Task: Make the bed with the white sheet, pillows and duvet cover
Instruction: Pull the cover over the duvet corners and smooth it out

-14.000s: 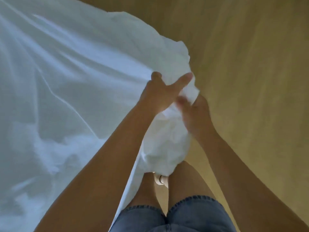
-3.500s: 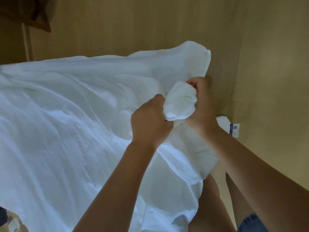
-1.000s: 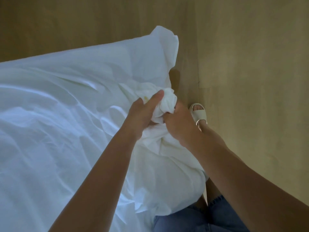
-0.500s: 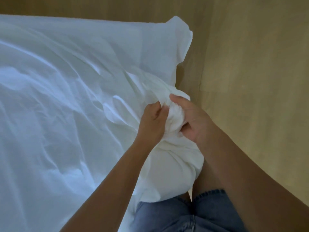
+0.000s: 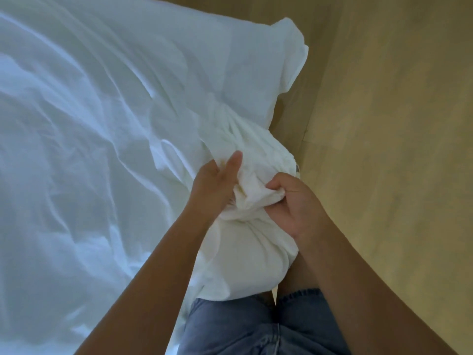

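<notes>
sheet (image 5: 107,139) white, rumpled; corner bunched between hands

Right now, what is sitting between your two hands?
In the head view, a bunched wad of the white sheet fills the gap between the left hand and the right hand; both hands grip it.

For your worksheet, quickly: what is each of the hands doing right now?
Left hand: grips the bunched white sheet, thumb extended.
Right hand: fingers curled, gripping the same bunch.
</notes>
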{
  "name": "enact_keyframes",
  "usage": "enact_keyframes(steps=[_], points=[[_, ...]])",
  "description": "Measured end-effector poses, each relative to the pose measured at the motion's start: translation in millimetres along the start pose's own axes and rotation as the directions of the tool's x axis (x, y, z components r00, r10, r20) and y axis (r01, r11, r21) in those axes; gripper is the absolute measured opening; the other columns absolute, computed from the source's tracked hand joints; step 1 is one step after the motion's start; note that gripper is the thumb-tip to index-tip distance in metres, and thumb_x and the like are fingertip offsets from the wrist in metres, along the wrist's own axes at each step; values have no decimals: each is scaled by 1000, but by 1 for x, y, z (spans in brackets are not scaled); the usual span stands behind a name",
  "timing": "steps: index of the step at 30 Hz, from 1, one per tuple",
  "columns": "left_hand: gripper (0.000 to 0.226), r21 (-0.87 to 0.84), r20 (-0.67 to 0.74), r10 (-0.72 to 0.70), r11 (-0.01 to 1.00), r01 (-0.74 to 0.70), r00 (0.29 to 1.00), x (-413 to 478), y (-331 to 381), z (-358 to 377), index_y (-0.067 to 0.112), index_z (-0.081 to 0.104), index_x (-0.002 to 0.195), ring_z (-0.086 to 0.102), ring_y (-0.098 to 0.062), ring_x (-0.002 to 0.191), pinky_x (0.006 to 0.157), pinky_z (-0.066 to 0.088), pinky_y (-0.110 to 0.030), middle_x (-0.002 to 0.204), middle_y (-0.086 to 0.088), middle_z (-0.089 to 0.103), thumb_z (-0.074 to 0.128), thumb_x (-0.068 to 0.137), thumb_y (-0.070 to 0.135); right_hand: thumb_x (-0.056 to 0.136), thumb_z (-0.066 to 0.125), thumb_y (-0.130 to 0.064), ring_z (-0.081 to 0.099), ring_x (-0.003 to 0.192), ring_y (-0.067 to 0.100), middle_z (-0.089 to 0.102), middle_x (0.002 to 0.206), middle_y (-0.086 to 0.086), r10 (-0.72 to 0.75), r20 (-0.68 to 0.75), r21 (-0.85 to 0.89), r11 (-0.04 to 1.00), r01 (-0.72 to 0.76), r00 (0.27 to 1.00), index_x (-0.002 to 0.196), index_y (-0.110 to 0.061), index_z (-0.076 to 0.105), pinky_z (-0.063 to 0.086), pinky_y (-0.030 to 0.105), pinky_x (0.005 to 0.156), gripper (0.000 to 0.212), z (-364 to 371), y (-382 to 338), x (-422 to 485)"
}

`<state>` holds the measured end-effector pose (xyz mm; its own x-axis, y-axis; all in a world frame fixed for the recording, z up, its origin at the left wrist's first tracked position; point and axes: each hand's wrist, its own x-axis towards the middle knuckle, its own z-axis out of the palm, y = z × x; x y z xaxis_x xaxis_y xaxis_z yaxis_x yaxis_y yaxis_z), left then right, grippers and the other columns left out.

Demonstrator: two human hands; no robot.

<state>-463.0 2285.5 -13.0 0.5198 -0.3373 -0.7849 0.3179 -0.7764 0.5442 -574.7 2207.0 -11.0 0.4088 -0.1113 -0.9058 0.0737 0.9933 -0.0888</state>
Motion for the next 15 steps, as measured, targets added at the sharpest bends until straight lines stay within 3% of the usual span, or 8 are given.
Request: enact_keyframes(steps=[3,5,7,9,11,13,15], points=[[33,18,16,-65,998,65,998,1,-1,-11,21,69,100,69,-15,82,80,56,-36,86,4,72,69,79,46,66,39,9,53,122,36,56,128,25,34,214,0,999,-35,976,120,5,55,37,46,107,57,5,0,-6],[38,57,42,-101,994,98,994,1,-3,-11,21,67,101,68,-16,82,77,56,-34,88,4,71,74,74,47,64,41,5,59,110,32,63,113,21,75,234,2,997,-77,969,108,5,60,43,41,102,48,5,3,-8],[42,125,66,-150,982,141,987,4,-2,-8,19,64,100,65,-18,84,76,54,-34,88,1,68,74,73,50,72,47,1,64,100,26,66,102,16,91,172,-20,996,-89,981,101,3,63,49,36,95,33,6,8,-6],[52,187,62,-202,964,187,977,5,-3,-3,14,59,103,62,-20,85,76,51,-33,89,-1,64,70,73,55,83,55,-8,63,108,23,67,107,11,76,67,-32,997,-74,995,108,0,61,47,35,99,27,9,10,-2],[55,191,26,-153,971,145,988,6,-7,3,10,60,103,63,-21,87,77,51,-35,91,-4,66,67,74,56,82,62,-14,68,95,17,72,98,7,27,-6,-147,989,-27,1000,103,-5,63,53,31,88,23,14,7,3],[42,114,-17,-50,992,51,999,5,-9,9,13,66,95,65,-20,83,73,51,-33,84,-2,69,67,77,51,87,61,-14,69,83,15,71,90,5,-34,-78,-304,953,9,996,97,-8,64,56,29,77,12,16,4,8],[19,11,-48,27,1000,-26,998,4,-11,12,23,67,78,67,-17,76,68,51,-30,72,5,69,71,79,42,86,65,-15,69,85,17,70,98,8,-74,-181,-370,929,2,981,105,-4,64,57,28,70,22,15,-1,12]])
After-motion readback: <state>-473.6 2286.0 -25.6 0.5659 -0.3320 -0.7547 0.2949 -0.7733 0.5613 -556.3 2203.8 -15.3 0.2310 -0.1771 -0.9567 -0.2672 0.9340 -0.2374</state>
